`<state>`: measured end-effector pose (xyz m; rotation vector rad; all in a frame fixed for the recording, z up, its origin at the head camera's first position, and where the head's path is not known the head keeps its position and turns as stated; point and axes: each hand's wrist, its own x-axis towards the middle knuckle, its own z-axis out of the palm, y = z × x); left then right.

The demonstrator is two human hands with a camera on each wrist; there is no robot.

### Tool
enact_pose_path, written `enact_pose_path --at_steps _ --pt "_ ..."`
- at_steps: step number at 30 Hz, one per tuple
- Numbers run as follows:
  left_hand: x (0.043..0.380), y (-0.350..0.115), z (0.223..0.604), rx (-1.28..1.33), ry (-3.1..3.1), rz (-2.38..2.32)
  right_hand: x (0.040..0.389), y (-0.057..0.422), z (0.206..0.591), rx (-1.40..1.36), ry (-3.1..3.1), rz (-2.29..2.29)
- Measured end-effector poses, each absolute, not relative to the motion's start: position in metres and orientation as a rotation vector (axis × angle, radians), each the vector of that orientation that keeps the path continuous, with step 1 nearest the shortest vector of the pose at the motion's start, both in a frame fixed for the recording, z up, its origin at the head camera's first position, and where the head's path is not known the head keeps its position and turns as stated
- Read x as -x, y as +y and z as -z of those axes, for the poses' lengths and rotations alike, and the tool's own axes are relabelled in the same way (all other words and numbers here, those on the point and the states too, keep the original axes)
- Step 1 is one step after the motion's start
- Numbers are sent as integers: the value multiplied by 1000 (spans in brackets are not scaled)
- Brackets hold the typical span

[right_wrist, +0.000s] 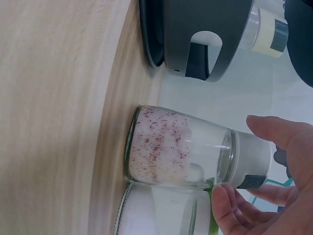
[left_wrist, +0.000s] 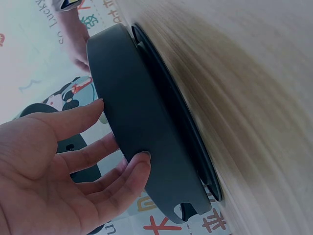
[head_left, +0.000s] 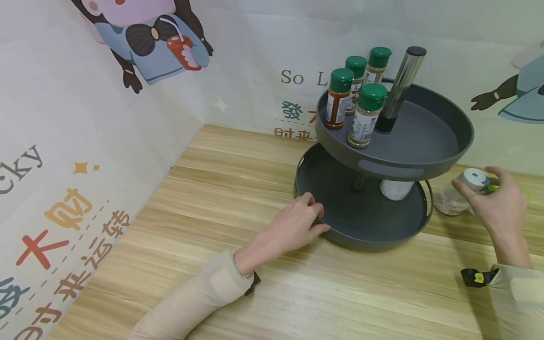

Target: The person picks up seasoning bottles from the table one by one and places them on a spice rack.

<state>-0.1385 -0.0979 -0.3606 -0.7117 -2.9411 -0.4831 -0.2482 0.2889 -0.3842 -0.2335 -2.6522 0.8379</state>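
My left hand [head_left: 297, 219] holds the near-left rim of the lower tray [head_left: 369, 243] of a dark grey two-tier turntable. In the left wrist view some fingertips are behind the tray wall and others lie against its outside. At the right, my right hand [head_left: 503, 203] grips the whitish cap of a glass seasoning jar [right_wrist: 166, 147] between thumb and fingers. That jar stands on the table, partly filled with white grains flecked red. Right beside it is another glass jar [right_wrist: 146, 210] with a green lid. A white-filled jar [head_left: 396, 190] stands on the lower tray, its top hidden.
On the upper tray [head_left: 395, 163] stand several green-capped spice bottles [head_left: 367, 115] and a tall clear-and-black cylinder [head_left: 401, 89]. The upper tray overhangs the back of the lower one. A wooden table [head_left: 233, 189] meets printed sheets on the walls behind and left.
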Motion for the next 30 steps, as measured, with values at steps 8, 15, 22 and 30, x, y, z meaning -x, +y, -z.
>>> enact_pose_path --at_steps 8,15,22,30 --pt "138 -98 361 714 -2942 489 284 330 428 137 -2579 -757" --pt "138 -99 361 715 -2940 488 289 334 433 168 -2558 -778" --pt "137 -99 361 721 -2937 478 260 303 399 238 -2597 -806" --pt "137 -97 361 735 -2920 447 250 303 396 252 -2542 -835"
